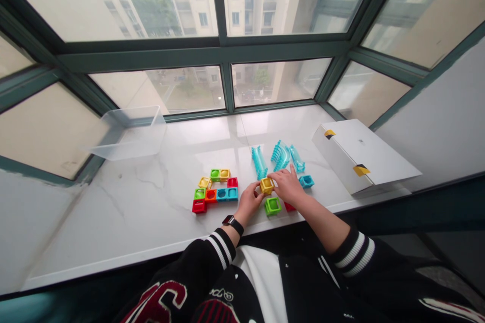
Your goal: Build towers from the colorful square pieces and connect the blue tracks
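Both hands meet on a small yellow hollow cube (pixel 267 185) above the white marble sill (pixel 151 212). My left hand (pixel 249 203), with a watch on its wrist, pinches the cube's left side. My right hand (pixel 288 186) grips its right side and top. A green cube (pixel 273 206) lies just below the hands, a red cube (pixel 290 207) peeks out under my right wrist, and a blue cube (pixel 306 180) sits to the right. To the left lies a joined cluster of coloured cubes (pixel 215 190).
Several clear turquoise curved track pieces (pixel 278 157) lie behind the hands. A white box (pixel 359 154) with yellow tape rests at the right. A clear plastic tub (pixel 129 131) stands at the back left by the window.
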The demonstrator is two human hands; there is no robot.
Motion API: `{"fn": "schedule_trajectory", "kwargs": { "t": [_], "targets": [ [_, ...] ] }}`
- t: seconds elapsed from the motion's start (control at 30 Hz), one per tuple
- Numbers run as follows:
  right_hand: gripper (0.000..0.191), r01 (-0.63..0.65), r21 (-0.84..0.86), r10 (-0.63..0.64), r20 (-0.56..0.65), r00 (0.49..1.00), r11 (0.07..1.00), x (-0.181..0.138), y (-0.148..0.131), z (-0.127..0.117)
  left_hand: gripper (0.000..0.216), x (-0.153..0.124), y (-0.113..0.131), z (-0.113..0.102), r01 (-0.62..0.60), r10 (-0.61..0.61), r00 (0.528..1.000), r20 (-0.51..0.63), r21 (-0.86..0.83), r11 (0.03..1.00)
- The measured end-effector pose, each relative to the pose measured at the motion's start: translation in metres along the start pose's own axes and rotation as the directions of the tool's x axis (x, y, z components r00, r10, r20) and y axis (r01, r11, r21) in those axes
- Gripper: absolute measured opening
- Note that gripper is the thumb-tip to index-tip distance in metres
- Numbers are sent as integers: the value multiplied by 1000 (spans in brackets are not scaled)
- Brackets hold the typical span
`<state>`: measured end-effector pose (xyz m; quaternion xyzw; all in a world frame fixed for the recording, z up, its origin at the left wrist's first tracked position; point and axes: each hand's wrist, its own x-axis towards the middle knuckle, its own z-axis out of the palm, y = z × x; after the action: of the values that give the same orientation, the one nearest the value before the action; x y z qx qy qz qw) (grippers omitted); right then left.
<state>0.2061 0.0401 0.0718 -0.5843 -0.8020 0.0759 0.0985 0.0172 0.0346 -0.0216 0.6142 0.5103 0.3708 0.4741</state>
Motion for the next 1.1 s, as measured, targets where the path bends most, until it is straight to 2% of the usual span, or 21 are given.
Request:
{"fn": "schedule_trajectory", "kwargs": {
  "t": [0.13,0.3,0.57,0.73,1.1],
  "targets": [
    [39,-3,4,3,6,1000,1000,0,2,1,64,0,1,-1,35,-35,999,8,-15,999],
    [38,-11,6,10,13,1000,1000,0,2,2,46,0,3,-1,-4,4,1000,13,-12,1000],
    [38,-30,-6,30,31,999,1000,0,2,1,50,0,2,-2,10,-12,1000,27,83,996],
    [40,-29,0,29,25,999,1000,0,3,3,50,-1,-1,-3,1,-4,998,62,52,999],
    [40,-16,-7,16,8,1000,1000,0,5,3,45,0,-3,0,-12,10,999,31,69,998]
  ]
}}
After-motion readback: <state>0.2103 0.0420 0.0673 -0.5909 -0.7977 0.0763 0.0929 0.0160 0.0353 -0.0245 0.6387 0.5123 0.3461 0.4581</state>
